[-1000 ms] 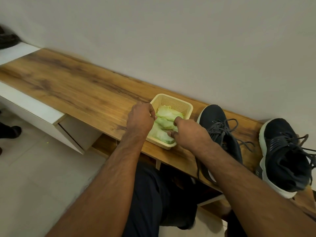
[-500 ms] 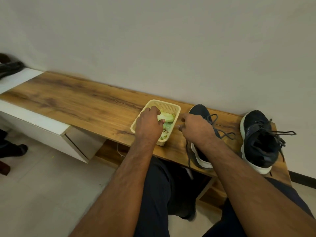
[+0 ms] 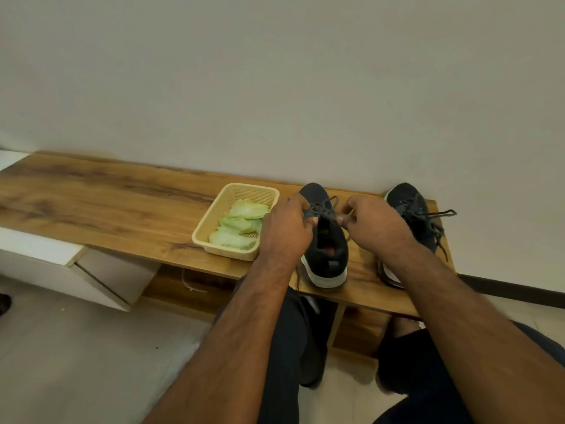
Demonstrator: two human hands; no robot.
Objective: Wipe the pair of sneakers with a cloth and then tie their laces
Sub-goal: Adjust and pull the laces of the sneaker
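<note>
Two bare hands meet over the nearer dark knit sneaker with a white sole point(image 3: 325, 255), which stands upright on the long wood-grain bench top point(image 3: 116, 206) with its toe toward the wall and its heel at the front edge. The left hand point(image 3: 286, 228) has its fingers curled, thumb and forefinger pinched on one strand of the sneaker's grey laces point(image 3: 321, 207) at the left side of the tongue. The right hand point(image 3: 374, 226) is curled likewise, its fingertips point(image 3: 344, 221) nipping the other strand at the right side. Between the two hands the lace shows as a small loose crossing above the shoe's open mouth.

To the right, well apart from the first, the second dark knit sneaker point(image 3: 409, 209) stands on the same bench, partly hidden behind the right forearm; its laces point(image 3: 440, 216) lie untied, one loop trailing out to the right.

Just left of the left hand sits a small cream plastic mesh basket point(image 3: 211, 221) holding several pale green crumpled cloths point(image 3: 241, 224); neither hand touches it.

No brand mark, label or writing can be read on either shoe or the basket; a small grey tab at the nearer heel is too blurred to make out.
</note>
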